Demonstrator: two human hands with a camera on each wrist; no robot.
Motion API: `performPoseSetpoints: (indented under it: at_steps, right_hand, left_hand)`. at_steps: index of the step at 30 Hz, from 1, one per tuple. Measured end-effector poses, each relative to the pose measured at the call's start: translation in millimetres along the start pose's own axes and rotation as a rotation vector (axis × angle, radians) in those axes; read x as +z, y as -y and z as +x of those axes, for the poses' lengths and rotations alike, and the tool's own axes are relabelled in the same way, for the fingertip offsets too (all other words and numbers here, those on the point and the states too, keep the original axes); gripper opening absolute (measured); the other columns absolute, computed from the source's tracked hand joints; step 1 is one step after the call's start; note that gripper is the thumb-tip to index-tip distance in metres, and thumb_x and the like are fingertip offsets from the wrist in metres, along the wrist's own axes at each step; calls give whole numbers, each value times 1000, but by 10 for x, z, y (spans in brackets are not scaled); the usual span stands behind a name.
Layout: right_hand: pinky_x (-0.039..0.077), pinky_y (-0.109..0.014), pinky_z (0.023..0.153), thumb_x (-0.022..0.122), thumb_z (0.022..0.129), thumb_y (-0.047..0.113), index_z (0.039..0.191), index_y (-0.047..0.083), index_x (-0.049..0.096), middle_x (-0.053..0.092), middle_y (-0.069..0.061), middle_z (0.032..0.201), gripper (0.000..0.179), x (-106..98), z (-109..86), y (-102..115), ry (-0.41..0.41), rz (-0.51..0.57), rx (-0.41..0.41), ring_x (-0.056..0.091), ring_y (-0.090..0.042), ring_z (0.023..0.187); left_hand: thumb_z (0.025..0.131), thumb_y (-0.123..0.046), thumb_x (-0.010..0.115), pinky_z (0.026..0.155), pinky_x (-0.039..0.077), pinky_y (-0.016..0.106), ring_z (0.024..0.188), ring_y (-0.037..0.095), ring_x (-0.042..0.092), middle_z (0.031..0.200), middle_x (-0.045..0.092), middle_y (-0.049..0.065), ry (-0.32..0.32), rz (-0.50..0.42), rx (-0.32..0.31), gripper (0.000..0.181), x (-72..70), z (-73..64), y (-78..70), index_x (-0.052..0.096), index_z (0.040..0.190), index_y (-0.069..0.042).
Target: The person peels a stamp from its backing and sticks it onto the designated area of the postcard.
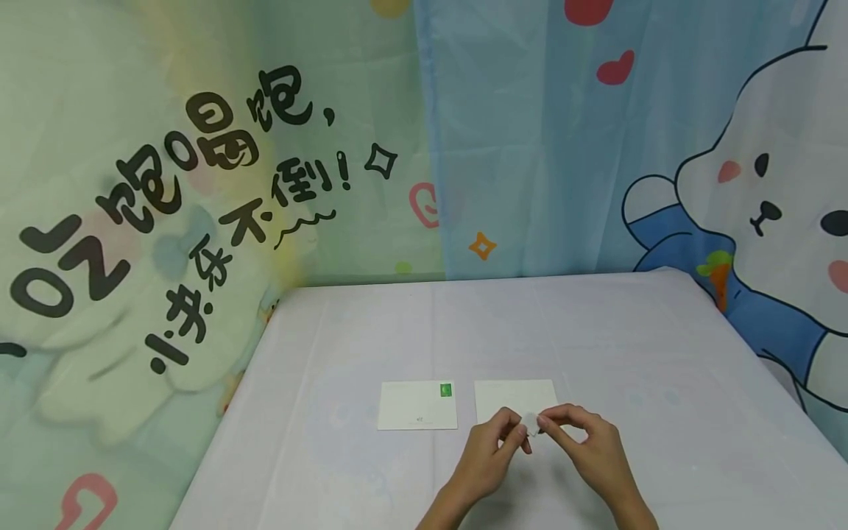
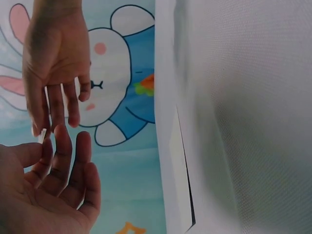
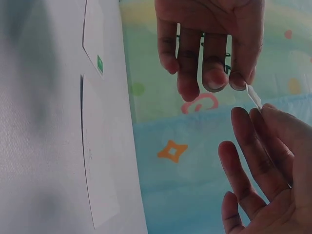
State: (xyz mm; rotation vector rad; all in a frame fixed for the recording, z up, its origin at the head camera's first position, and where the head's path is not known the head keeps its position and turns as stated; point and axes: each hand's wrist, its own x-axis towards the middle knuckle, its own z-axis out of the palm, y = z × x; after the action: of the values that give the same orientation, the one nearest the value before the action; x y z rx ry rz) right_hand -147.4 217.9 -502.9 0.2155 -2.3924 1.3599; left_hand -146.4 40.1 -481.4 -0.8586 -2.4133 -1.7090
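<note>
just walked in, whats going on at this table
A person holds up a small whitish piece, pinched on one side by the left hand and on the other by the right hand. On the white table, two pale cards lie side by side. The left card has a green patch near its upper right corner; no such patch shows on the right card. The piece is in the air, not on either card.

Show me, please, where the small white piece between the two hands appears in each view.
Head: the small white piece is low, right of centre.
Left wrist: at left, just below mid-height.
Right wrist: at right, just above mid-height.
Shared landmark: the orange star, visible in all three.
</note>
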Motion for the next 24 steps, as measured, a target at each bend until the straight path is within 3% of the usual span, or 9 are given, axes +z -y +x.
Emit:
performPoseSetpoints:
  at_steps: [2, 4, 6, 9, 15, 24]
  right_hand:
    - [43, -36, 76, 73, 79, 15, 88, 20, 69, 66, 12, 77, 10, -3, -4, 28, -9, -31, -6, 61, -7, 81]
    - [43, -38, 77, 73, 80, 16, 85, 18, 69, 66, 12, 76, 7, -59, -3, 286, -5, -60, 46, 60, -9, 82]
    - [42, -31, 77, 73, 80, 17, 84, 20, 69, 65, 14, 77, 7, -59, -5, 303, -16, -75, 40, 59, -6, 82]
    - [40, -27, 76, 73, 79, 17, 83, 20, 70, 65, 14, 78, 6, -53, -4, 314, -28, -90, 36, 58, -5, 82]
    - [38, -38, 76, 73, 80, 20, 82, 18, 69, 65, 11, 78, 5, -32, 6, 301, -30, -95, 48, 56, -5, 82]
    - [37, -40, 76, 73, 80, 22, 83, 18, 69, 64, 9, 78, 6, -11, 21, 266, -35, -95, 56, 53, -3, 81]
  left_hand:
    - [98, -18, 44, 58, 37, 15, 64, -4, 49, 71, 66, 4, -2, -1, -2, 16, 2, -1, 21, 55, 93, -8]
    - [99, -22, 43, 57, 37, 15, 64, -4, 49, 71, 66, 1, -3, -1, -6, 18, 31, -3, 104, 55, 94, -10]
    - [99, -24, 42, 57, 37, 16, 64, -4, 50, 71, 66, 0, -1, 0, -12, 19, 68, -1, 197, 55, 95, -10]
    - [99, -18, 43, 58, 37, 15, 64, -5, 48, 70, 65, 4, 2, -10, -10, 17, 27, -5, 91, 55, 94, -7]
    - [98, -17, 44, 59, 40, 18, 65, -5, 50, 71, 65, 10, 30, -45, -29, 16, -83, -19, -130, 55, 92, -6]
    - [98, -18, 44, 58, 39, 17, 66, -4, 53, 70, 65, 9, 55, -45, 7, 18, -99, -14, -132, 55, 91, -6]
